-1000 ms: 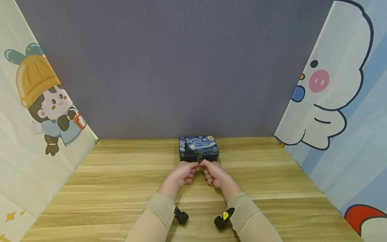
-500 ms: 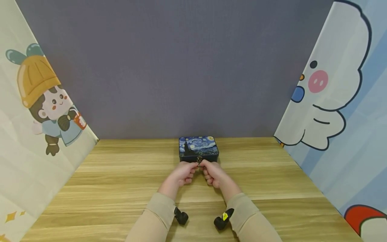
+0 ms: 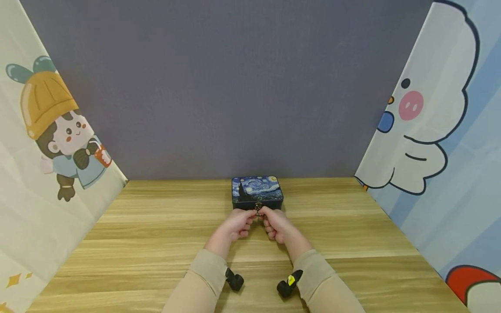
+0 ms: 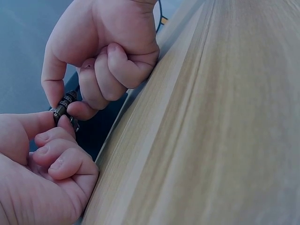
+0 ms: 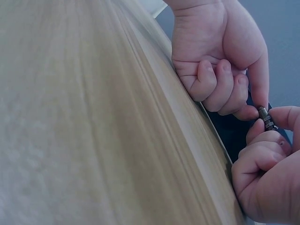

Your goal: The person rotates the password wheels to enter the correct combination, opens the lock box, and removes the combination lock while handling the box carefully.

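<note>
A small tin box (image 3: 256, 189) with a swirling blue night-sky picture on its lid lies closed at the back of the table. At its front clasp (image 3: 258, 206) hangs a small bronze combination padlock (image 4: 64, 106) with ridged number dials. My left hand (image 3: 238, 223) pinches one end of the padlock between thumb and index finger. From the other side my right hand (image 3: 277, 224) pinches its opposite end the same way. On both hands the other fingers are curled in, close over the table. In the head view the thumbs cover most of the padlock.
The wood-grain table (image 3: 164, 234) runs back to a grey panel (image 3: 235, 87) right behind the box. Printed cartoon curtains (image 3: 23, 187) flank it on both sides. Black wrist cameras (image 3: 235, 280) sit at the sleeve cuffs.
</note>
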Demonstrator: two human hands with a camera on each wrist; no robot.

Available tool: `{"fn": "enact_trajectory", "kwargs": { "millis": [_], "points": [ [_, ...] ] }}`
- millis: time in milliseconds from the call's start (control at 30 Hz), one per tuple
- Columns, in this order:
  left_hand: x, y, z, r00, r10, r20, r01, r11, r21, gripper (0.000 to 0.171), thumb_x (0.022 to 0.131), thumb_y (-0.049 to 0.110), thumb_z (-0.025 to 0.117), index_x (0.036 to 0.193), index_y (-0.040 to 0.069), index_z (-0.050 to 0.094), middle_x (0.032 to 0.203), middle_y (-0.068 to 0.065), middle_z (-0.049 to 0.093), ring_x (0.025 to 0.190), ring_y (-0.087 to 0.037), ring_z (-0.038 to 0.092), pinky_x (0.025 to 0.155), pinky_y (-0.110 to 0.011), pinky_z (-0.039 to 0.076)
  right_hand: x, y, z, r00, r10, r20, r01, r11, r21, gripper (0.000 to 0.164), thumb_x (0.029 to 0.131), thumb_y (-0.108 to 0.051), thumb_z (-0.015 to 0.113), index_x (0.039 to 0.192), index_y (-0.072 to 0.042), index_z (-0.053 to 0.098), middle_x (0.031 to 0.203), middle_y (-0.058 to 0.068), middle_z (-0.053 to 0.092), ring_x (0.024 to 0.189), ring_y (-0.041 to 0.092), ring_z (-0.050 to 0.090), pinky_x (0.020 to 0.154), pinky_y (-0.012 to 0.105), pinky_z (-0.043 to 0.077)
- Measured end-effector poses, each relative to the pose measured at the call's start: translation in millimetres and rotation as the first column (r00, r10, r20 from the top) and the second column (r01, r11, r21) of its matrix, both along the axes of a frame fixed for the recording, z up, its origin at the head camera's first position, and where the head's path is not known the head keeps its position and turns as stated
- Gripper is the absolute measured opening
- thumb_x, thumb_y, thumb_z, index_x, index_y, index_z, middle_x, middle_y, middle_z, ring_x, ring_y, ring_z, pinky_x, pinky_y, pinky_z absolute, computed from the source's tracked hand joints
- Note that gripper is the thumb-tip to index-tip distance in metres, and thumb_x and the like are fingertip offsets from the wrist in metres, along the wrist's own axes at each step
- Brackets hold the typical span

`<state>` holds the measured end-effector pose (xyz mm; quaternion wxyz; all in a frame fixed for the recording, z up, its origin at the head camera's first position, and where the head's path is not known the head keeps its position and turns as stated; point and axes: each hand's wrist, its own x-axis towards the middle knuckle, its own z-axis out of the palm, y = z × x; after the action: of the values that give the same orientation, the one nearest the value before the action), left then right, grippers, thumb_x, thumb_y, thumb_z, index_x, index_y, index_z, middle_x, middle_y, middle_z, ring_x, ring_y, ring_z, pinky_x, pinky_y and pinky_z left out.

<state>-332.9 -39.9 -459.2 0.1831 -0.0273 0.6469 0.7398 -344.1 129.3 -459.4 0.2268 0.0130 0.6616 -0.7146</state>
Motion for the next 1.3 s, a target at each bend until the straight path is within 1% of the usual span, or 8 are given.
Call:
{"fn": "enact_trajectory", "kwargs": {
  "millis": [500, 800, 967, 1067, 1300],
  "points": [
    [-0.3, 0.1, 1.2, 1.000, 0.003, 0.012, -0.003, 1.000, 0.007, 0.024, 0.105, 0.023, 0.056, 0.097, 0.000, 0.060, 0.063, 0.005, 0.037, 0.046, -0.007, 0.023, 0.044, -0.022, 0.022, 0.2, 0.5, 0.1, 1.000, 0.009, 0.002, -0.009, 1.000, -0.012, 0.023, 0.088, -0.029, 0.062, 0.082, -0.007, 0.056, 0.054, -0.007, 0.031, 0.042, 0.006, 0.022, 0.037, 0.022, 0.020],
    [-0.7, -0.8, 0.7, 1.000, -0.002, 0.010, 0.002, 1.000, 0.022, 0.025, 0.106, 0.023, 0.055, 0.101, -0.001, 0.059, 0.062, 0.005, 0.035, 0.046, -0.007, 0.021, 0.044, -0.023, 0.021, 0.0, 0.7, 0.9, 1.000, -0.001, 0.008, 0.001, 1.000, -0.009, 0.024, 0.090, -0.028, 0.062, 0.083, -0.006, 0.056, 0.054, -0.007, 0.030, 0.042, 0.006, 0.021, 0.037, 0.021, 0.019],
    [-0.9, 0.1, 0.1, 1.000, -0.001, 0.013, 0.001, 1.000, 0.011, 0.024, 0.105, 0.023, 0.055, 0.097, 0.000, 0.059, 0.062, 0.006, 0.035, 0.046, -0.006, 0.022, 0.044, -0.022, 0.021, -1.0, 1.3, -0.9, 1.000, -0.004, 0.004, 0.005, 1.000, -0.008, 0.024, 0.090, -0.028, 0.062, 0.085, -0.005, 0.058, 0.054, -0.008, 0.030, 0.042, 0.005, 0.021, 0.037, 0.021, 0.019],
    [-1.0, 0.6, -0.6, 1.000, 0.003, 0.015, -0.003, 1.000, 0.002, 0.024, 0.105, 0.023, 0.056, 0.094, 0.002, 0.058, 0.062, 0.006, 0.036, 0.046, -0.006, 0.022, 0.044, -0.022, 0.021, -1.4, 2.8, -1.1, 1.000, 0.002, 0.005, -0.002, 1.000, -0.004, 0.027, 0.090, -0.029, 0.063, 0.090, -0.002, 0.061, 0.054, -0.008, 0.030, 0.042, 0.005, 0.022, 0.038, 0.021, 0.019],
    [-2.0, 0.7, -1.6, 1.000, 0.017, 0.006, -0.017, 1.000, -0.017, 0.023, 0.104, 0.024, 0.057, 0.090, 0.006, 0.059, 0.064, 0.005, 0.039, 0.047, -0.006, 0.024, 0.044, -0.022, 0.023, -1.9, 8.4, 0.6, 0.999, 0.043, 0.011, -0.043, 0.999, 0.010, 0.043, 0.090, -0.036, 0.067, 0.103, 0.004, 0.064, 0.054, -0.008, 0.029, 0.043, 0.006, 0.022, 0.039, 0.021, 0.019]
  ]
}}
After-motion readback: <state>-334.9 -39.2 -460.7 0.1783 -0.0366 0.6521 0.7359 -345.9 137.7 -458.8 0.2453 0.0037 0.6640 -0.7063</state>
